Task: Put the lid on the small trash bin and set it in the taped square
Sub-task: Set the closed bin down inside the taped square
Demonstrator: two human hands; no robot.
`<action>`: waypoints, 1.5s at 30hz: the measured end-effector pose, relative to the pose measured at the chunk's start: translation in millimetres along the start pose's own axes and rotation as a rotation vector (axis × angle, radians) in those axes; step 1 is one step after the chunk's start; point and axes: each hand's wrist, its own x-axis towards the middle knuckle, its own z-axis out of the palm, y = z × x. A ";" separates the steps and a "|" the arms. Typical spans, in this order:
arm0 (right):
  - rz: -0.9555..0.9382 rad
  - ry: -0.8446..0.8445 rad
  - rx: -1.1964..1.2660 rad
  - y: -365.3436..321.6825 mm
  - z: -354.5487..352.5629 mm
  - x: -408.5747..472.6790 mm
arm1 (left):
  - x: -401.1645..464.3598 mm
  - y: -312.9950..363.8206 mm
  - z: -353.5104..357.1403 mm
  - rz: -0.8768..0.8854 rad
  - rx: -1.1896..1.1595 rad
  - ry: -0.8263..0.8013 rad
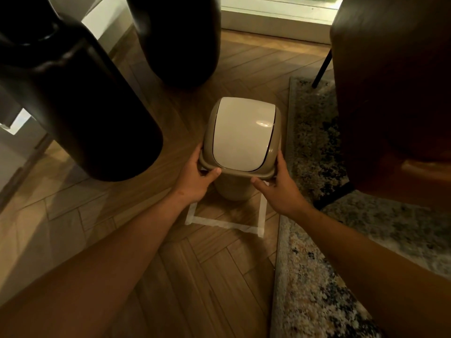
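Right, both hands are on the small trash bin (234, 189) — the left hand (197, 178) wraps the near-left corner of the lid (240, 135), thumb on the rim, and the right hand (278, 186) cups the near-right corner, fingers curled under the edge. Neither is spread flat; each is closed on the lid's rim.

The lid looks seated already: tan collar with a white swing flap (241, 132) in the middle, sitting level on the tapered tan body. The bin stands over the far part of the taped square (224, 222) on the wooden floor (122, 215); the near tape edge and both near corners show, the far side is hidden by the bin, so I can't tell whether it sits fully inside.

Handling guess — thin plastic, light, probably empty, fairly stiff but smooth. The flap likely pivots, so no pressing there; hold the collar rim or the body below it. Lifting by the lid alone could pop it off if it's only resting.

A patterned rug (317, 276) lies just beside the square, dark vases (80, 98) well apart.
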 end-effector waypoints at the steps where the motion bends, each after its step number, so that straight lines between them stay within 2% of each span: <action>1: 0.008 0.004 0.012 1.3 -2.9 0.5 | 0.9 0.0 -1.0 -0.001 0.006 -0.011; 14: 0.047 0.009 -0.011 -6.0 -10.0 -4.1 | -6.9 -2.9 1.9 -0.002 0.067 0.064; 26: 0.047 0.043 -0.031 -5.2 -3.6 -5.3 | -5.9 -0.8 -0.3 -0.007 -0.009 0.048; 39: 0.031 -0.022 -0.096 -5.0 -20.3 1.1 | -7.8 0.8 2.2 -0.027 0.010 0.044; 45: -0.140 0.075 -0.291 -9.3 -20.7 -2.2 | -5.4 3.1 -10.6 0.120 0.309 0.071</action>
